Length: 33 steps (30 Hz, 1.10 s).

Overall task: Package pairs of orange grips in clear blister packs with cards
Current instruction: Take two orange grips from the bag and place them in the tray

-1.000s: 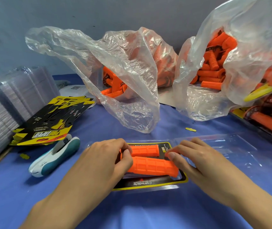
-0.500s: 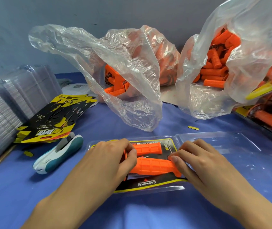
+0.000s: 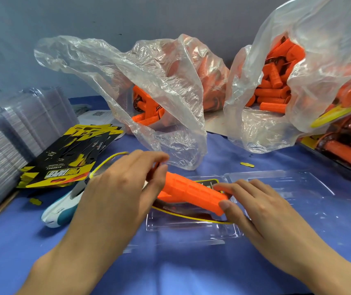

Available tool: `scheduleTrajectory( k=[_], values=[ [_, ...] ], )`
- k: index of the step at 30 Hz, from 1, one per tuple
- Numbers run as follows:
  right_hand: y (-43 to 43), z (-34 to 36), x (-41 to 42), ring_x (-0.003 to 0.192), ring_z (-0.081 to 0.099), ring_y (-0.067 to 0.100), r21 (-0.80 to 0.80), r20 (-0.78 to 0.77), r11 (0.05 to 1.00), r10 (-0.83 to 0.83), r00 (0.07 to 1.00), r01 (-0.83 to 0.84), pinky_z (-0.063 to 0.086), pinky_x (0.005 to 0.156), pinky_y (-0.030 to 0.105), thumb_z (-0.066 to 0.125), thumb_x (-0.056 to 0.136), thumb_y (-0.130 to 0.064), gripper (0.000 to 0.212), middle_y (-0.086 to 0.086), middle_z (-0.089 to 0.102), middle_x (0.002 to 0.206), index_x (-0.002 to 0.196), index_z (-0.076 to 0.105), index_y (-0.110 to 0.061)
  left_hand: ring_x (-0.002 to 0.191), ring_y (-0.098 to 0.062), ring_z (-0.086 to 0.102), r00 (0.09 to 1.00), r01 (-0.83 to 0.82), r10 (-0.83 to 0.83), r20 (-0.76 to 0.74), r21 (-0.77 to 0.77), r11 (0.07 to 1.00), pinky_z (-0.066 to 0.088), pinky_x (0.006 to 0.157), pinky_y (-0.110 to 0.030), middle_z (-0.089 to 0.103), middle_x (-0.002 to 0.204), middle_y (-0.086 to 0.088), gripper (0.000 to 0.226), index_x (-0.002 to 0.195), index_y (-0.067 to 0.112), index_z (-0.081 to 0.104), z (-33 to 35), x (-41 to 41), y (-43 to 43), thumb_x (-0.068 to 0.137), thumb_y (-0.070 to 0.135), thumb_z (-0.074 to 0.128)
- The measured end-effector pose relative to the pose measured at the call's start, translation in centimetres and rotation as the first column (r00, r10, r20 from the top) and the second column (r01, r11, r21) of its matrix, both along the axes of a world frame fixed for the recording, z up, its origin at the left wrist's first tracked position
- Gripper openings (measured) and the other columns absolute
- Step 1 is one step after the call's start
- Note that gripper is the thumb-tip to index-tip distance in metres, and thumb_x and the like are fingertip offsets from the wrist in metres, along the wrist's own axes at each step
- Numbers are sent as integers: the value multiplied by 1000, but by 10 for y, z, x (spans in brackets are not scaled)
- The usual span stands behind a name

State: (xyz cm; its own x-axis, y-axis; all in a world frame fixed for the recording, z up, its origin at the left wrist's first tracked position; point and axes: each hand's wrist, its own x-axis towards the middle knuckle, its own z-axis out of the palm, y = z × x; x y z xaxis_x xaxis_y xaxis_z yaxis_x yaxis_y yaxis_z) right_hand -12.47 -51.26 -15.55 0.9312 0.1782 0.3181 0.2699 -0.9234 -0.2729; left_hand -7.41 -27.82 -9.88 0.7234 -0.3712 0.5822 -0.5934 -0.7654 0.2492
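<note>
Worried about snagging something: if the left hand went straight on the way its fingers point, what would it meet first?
Probably the drooping lip of the clear plastic bag, lying just beyond the left hand, which holds the orange grip by its end. One view leaves depth unsure.

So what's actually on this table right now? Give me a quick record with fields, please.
Left hand: pinches the left end of the orange grip
Right hand: holds its right end
Grip position: slanted over the card in the open blister pack
Behind: plastic bags of loose grips
At left: card stack, stapler, stacked empty packs
</note>
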Motion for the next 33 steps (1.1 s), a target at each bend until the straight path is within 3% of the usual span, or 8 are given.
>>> scheduleTrajectory(
  k=[4, 6, 10, 16, 20, 25, 28, 33],
  values=[
    [-1, 3, 0, 96, 49, 13, -68, -101, 997, 26, 995, -33, 43, 88, 29, 16, 96, -67, 60, -19, 56, 106, 130, 54, -36, 77, -21, 62, 1000, -3, 3, 10, -10, 1000, 53, 61, -42, 62, 90, 12, 20, 109, 25, 65, -3, 0, -4, 95, 32, 53],
    [-3, 3, -1, 99, 48, 10, -47, -126, 998, 33, 991, -39, 40, 91, 27, 16, 93, -73, 63, -21, 54, 110, 132, 51, -38, 71, -20, 61, 998, -37, 36, -47, -19, 999, 47, 62, -36, 56, 76, 14, 15, 105, 28, 63, -7, 0, -6, 97, 34, 52],
    [-5, 3, -2, 100, 44, 6, 0, -131, 999, 42, 990, -43, 35, 92, 26, 19, 91, -78, 62, -27, 53, 109, 134, 47, -42, 61, -13, 57, 974, -68, 49, -223, -76, 995, 45, 67, -41, 57, 57, 6, 13, 99, 34, 55, -19, 1, -6, 90, 40, 49],
    [-7, 2, 0, 106, 38, 1, -46, -171, 997, 53, 984, -62, 32, 99, 21, 19, 81, -84, 73, -28, 54, 111, 139, 41, -45, 61, -10, 57, 956, -132, 95, -277, -117, 984, 46, 65, -38, 62, 61, 10, 8, 92, 34, 53, -23, 2, -4, 89, 40, 49],
    [-7, 2, -2, 110, 36, -2, -1, -167, 998, 55, 984, -56, 32, 98, 17, 28, 78, -84, 76, -35, 49, 116, 144, 33, -47, 64, -6, 59, 974, -155, 126, -186, -147, 977, 41, 61, -31, 62, 68, 19, 5, 91, 34, 54, -13, 9, 5, 89, 38, 51],
    [-6, 2, -3, 108, 42, 0, 1, -131, 999, 51, 990, -51, 39, 97, 22, 33, 80, -81, 76, -32, 53, 113, 145, 36, -42, 69, -2, 60, 981, -189, 192, -17, -296, 936, 44, 58, -15, 62, 70, 14, 9, 96, 37, 56, 11, 16, 27, 92, 44, 53],
    [-5, 3, -3, 103, 48, 4, -11, -78, 999, 47, 996, -48, 43, 93, 25, 35, 85, -76, 67, -29, 56, 109, 141, 43, -41, 67, -1, 62, 984, -166, 176, -17, -416, 894, 47, 61, -22, 65, 85, 20, 15, 98, 43, 54, 21, 20, 39, 91, 55, 47],
    [-5, 7, 1, 109, 48, -1, 165, -9, 986, 24, 1000, -22, 37, 91, 18, 29, 88, -73, 58, -31, 55, 110, 134, 48, -43, 70, 5, 57, 975, -157, 208, 78, -418, 895, 41, 61, -9, 59, 94, 26, 9, 100, 51, 51, 29, 16, 48, 95, 58, 47]
  ],
)
